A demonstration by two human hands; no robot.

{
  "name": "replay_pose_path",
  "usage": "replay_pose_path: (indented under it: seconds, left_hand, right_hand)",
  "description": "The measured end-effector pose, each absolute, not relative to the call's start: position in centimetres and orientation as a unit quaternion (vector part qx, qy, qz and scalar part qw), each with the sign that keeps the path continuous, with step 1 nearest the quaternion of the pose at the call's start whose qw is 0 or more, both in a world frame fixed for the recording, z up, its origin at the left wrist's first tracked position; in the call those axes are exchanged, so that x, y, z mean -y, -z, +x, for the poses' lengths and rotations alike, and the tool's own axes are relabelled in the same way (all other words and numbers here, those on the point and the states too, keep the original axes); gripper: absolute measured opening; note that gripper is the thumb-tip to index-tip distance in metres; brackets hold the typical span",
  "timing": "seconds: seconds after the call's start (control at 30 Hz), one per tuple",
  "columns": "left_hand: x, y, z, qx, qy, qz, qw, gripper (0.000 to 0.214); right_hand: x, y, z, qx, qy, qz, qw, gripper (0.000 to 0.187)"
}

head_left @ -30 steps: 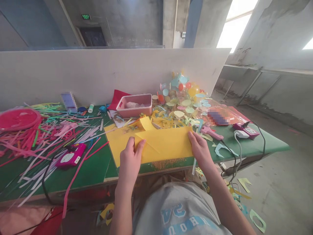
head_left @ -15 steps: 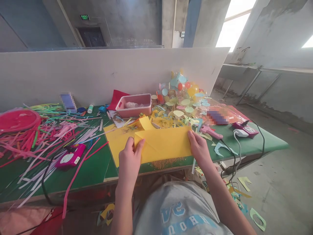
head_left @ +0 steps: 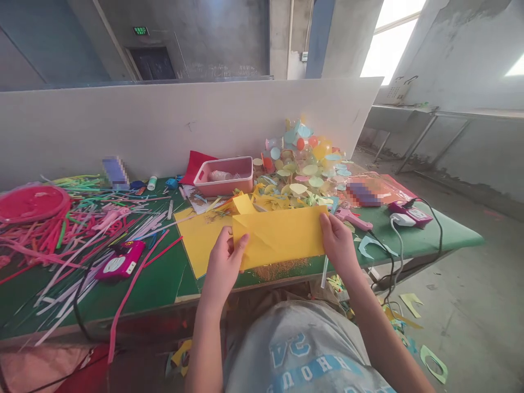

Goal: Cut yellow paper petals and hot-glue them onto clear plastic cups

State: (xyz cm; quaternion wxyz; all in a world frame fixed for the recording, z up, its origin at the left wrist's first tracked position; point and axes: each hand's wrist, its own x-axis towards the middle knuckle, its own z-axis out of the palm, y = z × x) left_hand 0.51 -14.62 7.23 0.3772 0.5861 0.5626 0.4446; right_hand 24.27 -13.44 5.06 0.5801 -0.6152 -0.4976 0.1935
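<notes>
I hold a folded yellow paper [head_left: 280, 236] by its two ends just above the near edge of the green table [head_left: 155, 281]. My left hand [head_left: 224, 265] pinches its left end, thumb on top. At the right end my right hand [head_left: 339, 244] grips it the same way. A diagonal crease shows on the paper's left part. Under it lies a flat yellow sheet [head_left: 198, 237].
Coloured paper strips [head_left: 73, 224] cover the table's left, with a red dish [head_left: 30, 201] and a pink device [head_left: 118, 264]. A pink tray [head_left: 225, 173] stands behind, a heap of paper discs [head_left: 305, 169] at the right. Pink tools and cables [head_left: 403, 218] lie far right. Scraps litter the floor.
Both hands have shifted the folded yellow paper slightly to the right and up; the grip on both ends is unchanged.
</notes>
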Motion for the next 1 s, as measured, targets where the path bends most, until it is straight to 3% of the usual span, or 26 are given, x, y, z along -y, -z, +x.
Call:
replay_pose_path:
  seconds: [0.2,0.5,0.6,0.73,0.87,1.0]
  left_hand:
    - [14.5,-7.1,-0.7,-0.51,-0.394,0.567,0.514,0.041]
    - [14.6,-7.0,-1.2,-0.494,-0.316,0.604,0.54,0.039]
    - [14.8,-7.2,-1.3,-0.489,-0.333,0.604,0.534,0.039]
    - [14.8,-7.5,-1.8,-0.484,-0.387,0.59,0.517,0.037]
    - [14.7,-7.3,-1.2,-0.465,-0.44,0.574,0.51,0.037]
    - [14.4,-6.5,1.0,-0.441,-0.442,0.581,0.522,0.036]
  right_hand:
    - [13.3,-5.4,24.9,0.488,-0.173,-0.619,0.591,0.05]
    - [13.5,-5.7,25.6,0.475,-0.194,-0.61,0.604,0.055]
    - [13.2,-5.5,26.1,0.458,-0.266,-0.583,0.616,0.053]
    - [13.0,-5.5,26.4,0.401,-0.461,-0.445,0.654,0.055]
    - [13.6,-5.3,24.8,0.466,-0.6,-0.365,0.539,0.05]
    - [14.3,-4.7,21.3,0.549,-0.622,-0.319,0.458,0.045]
